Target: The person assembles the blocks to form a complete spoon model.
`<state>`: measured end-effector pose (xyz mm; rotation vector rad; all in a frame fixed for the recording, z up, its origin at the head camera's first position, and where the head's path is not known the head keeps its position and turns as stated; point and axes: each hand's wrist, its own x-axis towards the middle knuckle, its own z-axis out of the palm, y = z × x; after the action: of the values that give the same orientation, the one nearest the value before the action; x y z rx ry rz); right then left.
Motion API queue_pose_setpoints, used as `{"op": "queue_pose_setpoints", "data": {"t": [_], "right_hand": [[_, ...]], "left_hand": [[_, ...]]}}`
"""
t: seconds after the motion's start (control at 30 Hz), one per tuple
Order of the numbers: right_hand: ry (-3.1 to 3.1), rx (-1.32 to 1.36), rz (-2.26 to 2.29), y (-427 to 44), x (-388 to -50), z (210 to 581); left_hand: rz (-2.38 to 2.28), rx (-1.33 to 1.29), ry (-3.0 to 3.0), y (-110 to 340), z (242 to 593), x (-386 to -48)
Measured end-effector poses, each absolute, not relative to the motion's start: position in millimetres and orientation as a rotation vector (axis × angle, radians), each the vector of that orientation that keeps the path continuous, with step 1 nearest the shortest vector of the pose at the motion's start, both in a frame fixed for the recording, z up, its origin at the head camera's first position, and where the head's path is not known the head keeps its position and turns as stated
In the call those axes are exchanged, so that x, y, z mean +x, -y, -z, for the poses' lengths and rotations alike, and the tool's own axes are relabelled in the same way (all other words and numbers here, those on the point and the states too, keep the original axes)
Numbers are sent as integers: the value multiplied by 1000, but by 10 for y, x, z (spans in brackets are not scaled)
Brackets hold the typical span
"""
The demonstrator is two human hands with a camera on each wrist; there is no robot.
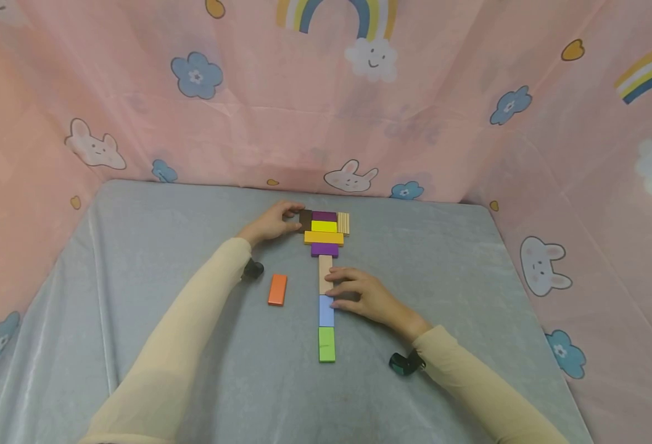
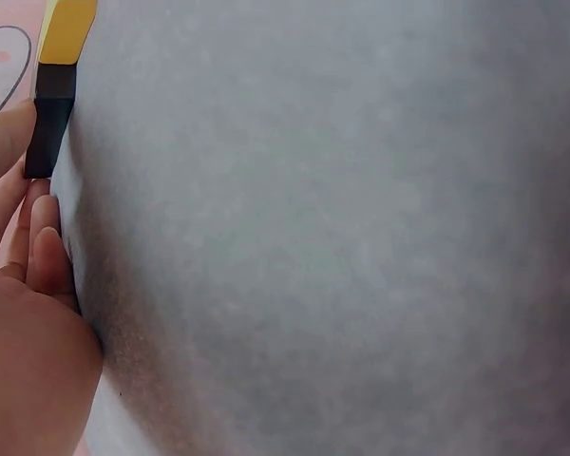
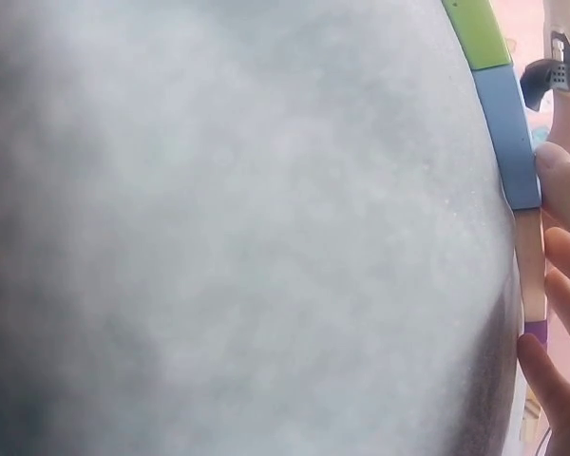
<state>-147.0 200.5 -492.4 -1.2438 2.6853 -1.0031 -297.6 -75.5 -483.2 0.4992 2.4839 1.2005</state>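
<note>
My left hand (image 1: 272, 222) is at the far left of a block layout. Its thumb and fingers pinch the edges of a black block (image 1: 305, 220), which also shows in the left wrist view beside a yellow-orange block (image 2: 66, 33). My right hand (image 1: 374, 299) lies along the column of blocks. Its fingertips touch a beige block (image 1: 324, 271), and the thumb is at a blue block (image 1: 326, 314). A green block (image 1: 327, 344) ends the column. Above it are a purple block (image 1: 324, 250), an orange-yellow bar (image 1: 324, 238) and a bright yellow block (image 1: 324, 226).
An orange-red block (image 1: 277, 290) lies apart, left of the column. At the far end are another purple block (image 1: 324, 216) and a striped wooden piece (image 1: 343, 224). Grey cloth (image 1: 448, 265) covers the table; a pink patterned curtain (image 1: 414, 123) stands behind it.
</note>
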Motion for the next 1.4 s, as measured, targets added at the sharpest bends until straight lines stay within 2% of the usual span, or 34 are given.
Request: {"op": "queue_pose_setpoints", "data": {"t": [1.03,1.2,1.4], "right_hand": [[-2686,-1217,968,-2007,-1472,4915],[-2690,-1232,984,-2001,-1472,4931],[-2684,-1233,1009,-2004,-1474,4926]], "left_hand": [[-1310,382,-2415,810,4760,-2938],[-1353,367,-2444,854,4685,-2809],[-1373,360,-2426,935,4577,-2483]]}}
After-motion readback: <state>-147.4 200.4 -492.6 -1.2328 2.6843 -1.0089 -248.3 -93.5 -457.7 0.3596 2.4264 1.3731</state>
